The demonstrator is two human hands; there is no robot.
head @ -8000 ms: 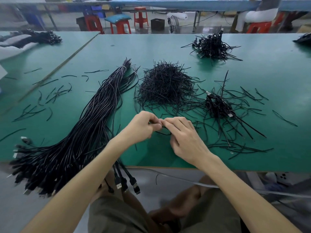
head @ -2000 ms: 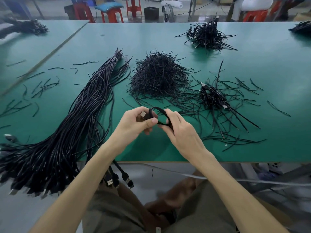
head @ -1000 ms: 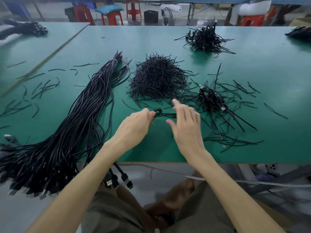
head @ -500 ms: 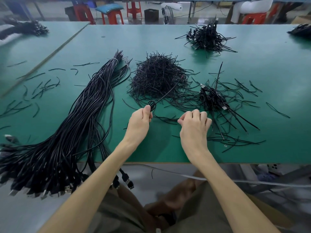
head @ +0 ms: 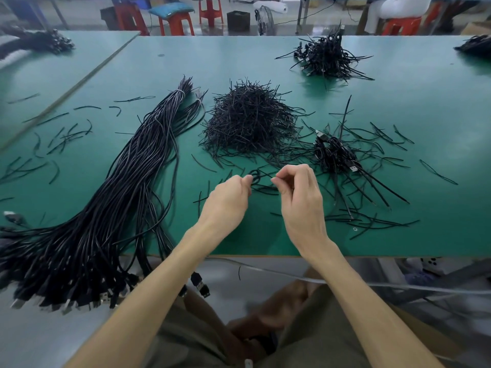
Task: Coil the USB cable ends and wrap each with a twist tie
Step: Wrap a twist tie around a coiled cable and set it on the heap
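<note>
My left hand [head: 228,200] pinches a small coiled black USB cable end [head: 255,175] just above the green table [head: 398,102]. My right hand [head: 300,192] sits to its right, fingers curled, thumb and forefinger pinching a thin black twist tie [head: 265,176] that runs to the coil. A big heap of black twist ties [head: 249,120] lies behind the hands. A long bundle of uncoiled black USB cables [head: 111,197] runs along the left, plugs hanging over the front edge.
A small pile of tied cables [head: 336,155] lies right of the hands among scattered ties. A further pile [head: 328,58] sits at the back. Loose ties [head: 53,139] litter the left side. Red stools [head: 175,22] stand beyond the table.
My right hand has lifted from the scattered ties and come left to the coil with a tie pinched. My left hand keeps hold of the coil.
</note>
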